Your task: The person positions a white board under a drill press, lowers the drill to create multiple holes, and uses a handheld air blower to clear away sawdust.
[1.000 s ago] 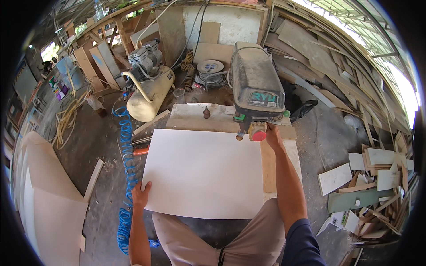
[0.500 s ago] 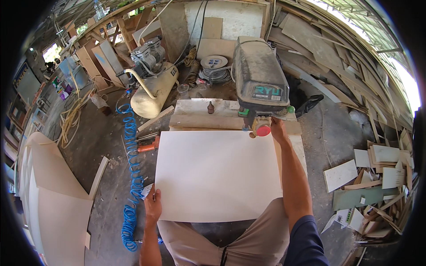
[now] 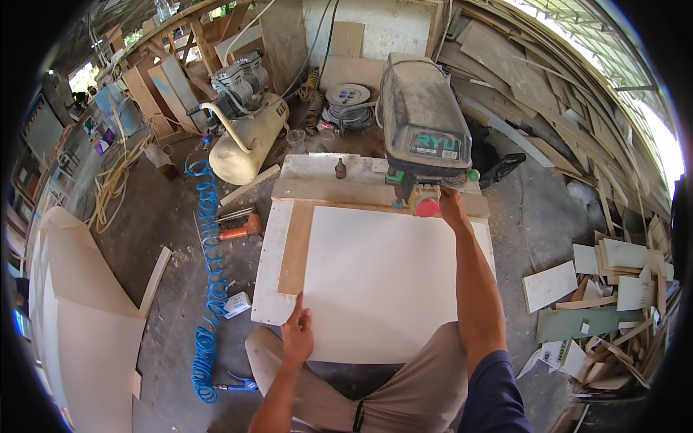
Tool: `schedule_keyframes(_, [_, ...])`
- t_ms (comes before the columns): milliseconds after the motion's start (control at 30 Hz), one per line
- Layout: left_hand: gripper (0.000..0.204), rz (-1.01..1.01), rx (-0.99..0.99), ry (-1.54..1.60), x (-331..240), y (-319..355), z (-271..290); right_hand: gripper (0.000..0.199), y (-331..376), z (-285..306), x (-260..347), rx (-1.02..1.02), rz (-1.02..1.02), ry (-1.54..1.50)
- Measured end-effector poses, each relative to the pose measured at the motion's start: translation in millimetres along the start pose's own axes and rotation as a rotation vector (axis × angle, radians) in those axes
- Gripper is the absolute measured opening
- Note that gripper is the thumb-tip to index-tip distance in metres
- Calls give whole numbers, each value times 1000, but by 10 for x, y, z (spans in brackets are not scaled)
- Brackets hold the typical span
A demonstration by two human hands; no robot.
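A white rectangular panel (image 3: 382, 281) lies over the worktable, its near edge above my knees. My left hand (image 3: 297, 335) grips the panel's left edge, index finger pointing forward, thumb on top. Beyond the panel stands a dusty drill press (image 3: 426, 108) with a dark cover and a red round cap (image 3: 428, 208) at its front. My right hand (image 3: 453, 208) is closed at the right side of its head, around a handle mostly hidden by the fingers. Left of the panel a tan wooden strip (image 3: 294, 249) lies on a white base board (image 3: 268, 289).
A small brown bottle (image 3: 341, 169) stands behind the panel. On the floor to the left are an orange power tool (image 3: 242, 227), a coiled blue air hose (image 3: 215, 289), a blue air gun (image 3: 238, 382) and a cream compressor (image 3: 249, 144). Board offcuts (image 3: 621, 281) pile up at right.
The white panel has shifted right with my left hand, uncovering the tan strip and white base board. My right hand stays at the drill press.
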State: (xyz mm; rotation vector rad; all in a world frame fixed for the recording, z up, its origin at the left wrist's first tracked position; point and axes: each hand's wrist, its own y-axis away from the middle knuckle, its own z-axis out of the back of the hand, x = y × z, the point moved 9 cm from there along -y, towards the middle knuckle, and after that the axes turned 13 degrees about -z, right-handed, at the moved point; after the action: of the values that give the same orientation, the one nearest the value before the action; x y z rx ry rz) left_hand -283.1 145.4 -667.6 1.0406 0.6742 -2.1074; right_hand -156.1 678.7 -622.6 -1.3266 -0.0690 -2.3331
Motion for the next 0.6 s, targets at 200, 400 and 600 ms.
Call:
schedule_keyframes(200, [50,-127,-92,46,-245,89,-470,34,82,-51,105,41,-48,-44])
schedule_keyframes(400, [57,-127,-44,-173,-340,195,-930,34,45,-15,154,19,-14,53])
schedule_keyframes(600, [91,24,337,-269,-640,203,-978,32,74,6,142,22,-13,21])
